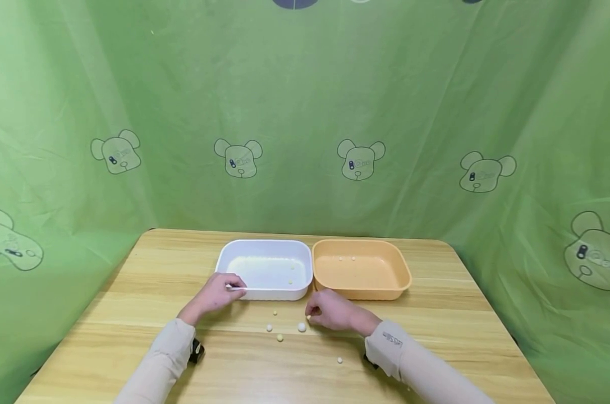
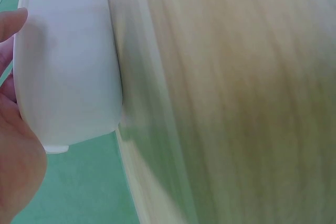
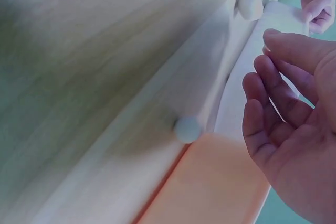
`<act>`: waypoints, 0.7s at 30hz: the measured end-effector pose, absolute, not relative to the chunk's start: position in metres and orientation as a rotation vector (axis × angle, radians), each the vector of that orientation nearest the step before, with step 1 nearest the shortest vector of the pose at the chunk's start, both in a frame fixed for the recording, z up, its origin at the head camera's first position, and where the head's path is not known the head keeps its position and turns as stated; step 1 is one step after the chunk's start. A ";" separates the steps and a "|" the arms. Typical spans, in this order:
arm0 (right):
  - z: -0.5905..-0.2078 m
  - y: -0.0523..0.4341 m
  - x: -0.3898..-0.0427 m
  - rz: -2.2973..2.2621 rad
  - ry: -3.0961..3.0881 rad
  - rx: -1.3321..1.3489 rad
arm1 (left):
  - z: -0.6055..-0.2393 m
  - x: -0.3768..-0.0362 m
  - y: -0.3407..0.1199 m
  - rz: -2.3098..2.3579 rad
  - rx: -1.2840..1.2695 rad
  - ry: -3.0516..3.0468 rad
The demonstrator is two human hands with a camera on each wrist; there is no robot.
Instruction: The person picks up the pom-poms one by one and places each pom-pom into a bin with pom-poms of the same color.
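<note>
Head view: our right hand (image 1: 335,311) pinches a tiny pale round bead (image 1: 308,318), best held lightly but surely so it cannot slip, while our left hand (image 1: 221,292) grips the white rectangular plastic basin (image 1: 274,294), which we should keep steady. That bead sits well right of our left hand, near a larger white ball (image 1: 302,327) and the orange rectangular plastic basin (image 1: 365,294).

Left arm (image 1: 159,359) and right arm (image 1: 431,362) stretch forward — left hand (image 1: 221,290) gripping, right hand (image 1: 332,310) pinching, fingers (image 3: 281,95) bent.
</note>
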State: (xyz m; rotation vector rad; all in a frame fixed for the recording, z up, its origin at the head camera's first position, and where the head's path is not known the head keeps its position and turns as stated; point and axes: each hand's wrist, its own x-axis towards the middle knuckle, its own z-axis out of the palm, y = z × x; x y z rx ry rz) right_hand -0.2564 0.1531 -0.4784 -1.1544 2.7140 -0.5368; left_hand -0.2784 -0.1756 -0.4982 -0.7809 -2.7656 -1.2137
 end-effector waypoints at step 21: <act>-0.463 0.159 -0.244 -0.655 2.686 -1.199 | -0.498 -0.277 -0.175 -1.203 -0.765 -2.788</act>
